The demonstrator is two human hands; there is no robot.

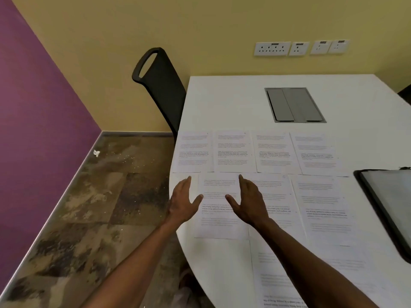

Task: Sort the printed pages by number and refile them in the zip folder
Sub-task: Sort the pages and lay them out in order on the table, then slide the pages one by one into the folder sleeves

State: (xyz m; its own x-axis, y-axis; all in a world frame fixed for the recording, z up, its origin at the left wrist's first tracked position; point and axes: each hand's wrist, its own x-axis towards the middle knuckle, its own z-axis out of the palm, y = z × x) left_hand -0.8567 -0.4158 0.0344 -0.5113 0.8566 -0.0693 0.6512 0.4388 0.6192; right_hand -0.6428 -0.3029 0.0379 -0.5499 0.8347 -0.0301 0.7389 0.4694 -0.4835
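Several printed pages lie spread in rows on the white table [233, 103]. The far row [233, 152] holds pages side by side; a nearer row and more pages toward me follow. My left hand [183, 202] and my right hand [250, 203] are both flat, fingers straight, on either side of one page [219, 225] at the table's left edge. Neither hand grips anything. The zip folder [391, 201], black-edged with a clear face, lies at the right edge of the view, partly cut off.
A grey cable hatch [294, 105] is set into the table beyond the pages. A black chair [160, 85] stands at the table's far left corner. Brown tiled floor [89, 207] lies to the left, with a scrap of white paper [96, 153].
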